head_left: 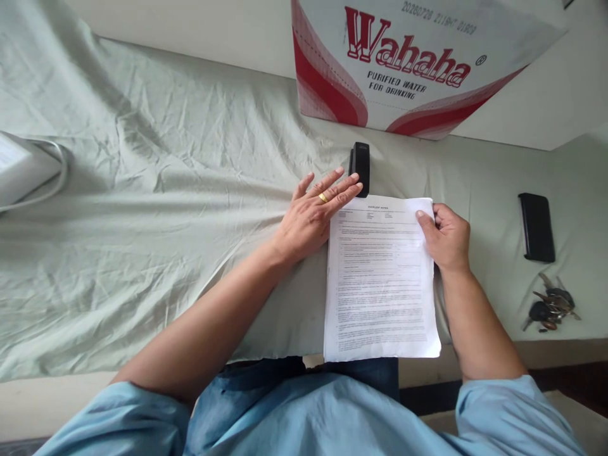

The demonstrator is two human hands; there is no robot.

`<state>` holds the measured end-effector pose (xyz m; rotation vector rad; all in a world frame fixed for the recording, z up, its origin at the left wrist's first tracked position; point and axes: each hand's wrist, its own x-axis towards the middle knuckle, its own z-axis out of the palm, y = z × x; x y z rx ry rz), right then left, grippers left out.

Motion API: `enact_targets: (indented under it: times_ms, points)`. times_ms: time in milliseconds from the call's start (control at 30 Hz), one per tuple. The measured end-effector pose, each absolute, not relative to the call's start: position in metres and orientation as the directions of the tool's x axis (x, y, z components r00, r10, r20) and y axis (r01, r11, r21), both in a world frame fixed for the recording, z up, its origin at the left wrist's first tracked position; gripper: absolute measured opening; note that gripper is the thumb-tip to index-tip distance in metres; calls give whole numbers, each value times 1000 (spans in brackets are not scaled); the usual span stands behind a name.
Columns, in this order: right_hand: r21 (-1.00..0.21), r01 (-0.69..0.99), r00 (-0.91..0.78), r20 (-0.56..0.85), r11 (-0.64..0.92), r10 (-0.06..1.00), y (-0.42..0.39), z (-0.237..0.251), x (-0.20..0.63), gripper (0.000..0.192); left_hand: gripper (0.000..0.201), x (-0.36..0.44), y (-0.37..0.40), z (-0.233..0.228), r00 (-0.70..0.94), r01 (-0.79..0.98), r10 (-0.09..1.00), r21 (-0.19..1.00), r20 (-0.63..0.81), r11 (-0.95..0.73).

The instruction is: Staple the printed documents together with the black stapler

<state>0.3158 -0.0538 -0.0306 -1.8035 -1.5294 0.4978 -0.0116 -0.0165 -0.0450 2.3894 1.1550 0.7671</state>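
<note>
A printed sheet of paper [380, 285] lies on the pale green cloth in front of me, its near edge hanging over the table's front. My right hand [446, 237] pinches the sheet's upper right edge, thumb on top. My left hand [313, 215] lies flat with fingers spread just left of the sheet's top corner, a gold ring on one finger. Its fingertips reach to a small black stapler [360, 166] that stands just beyond the paper's top edge.
A white and red Wahaha water carton [408, 63] stands at the back. A black phone [536, 227] and a bunch of keys [551, 309] lie at the right. A white device with a cable [28, 168] sits at the far left on the wrinkled cloth [142, 190].
</note>
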Motion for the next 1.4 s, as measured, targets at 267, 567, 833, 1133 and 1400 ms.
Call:
enact_targets:
  times_ms: [267, 567, 833, 1133, 1400]
  points:
    - [-741, 669, 243, 152, -53, 958, -53, -33, 316, 28, 72, -15, -18, -39, 499, 586, 801, 553, 330, -592]
    - [-758, 652, 183, 124, -26, 975, -55, -24, 312, 45, 62, -14, -26, -36, 449, 649, 837, 530, 313, -546]
    - [-831, 555, -17, 32, 36, 999, -64, -17, 314, 44, 52, -21, -19, -37, 286, 478, 903, 769, 321, -425]
    - [-968, 251, 95, 45, 20, 994, -62, -24, 315, 39, 60, -28, -20, -18, 381, 332, 918, 910, 110, -247]
    - [-976, 208, 228, 117, 69, 967, -58, -22, 303, 32, 27, -32, -17, -28, 334, 199, 941, 972, 55, -128]
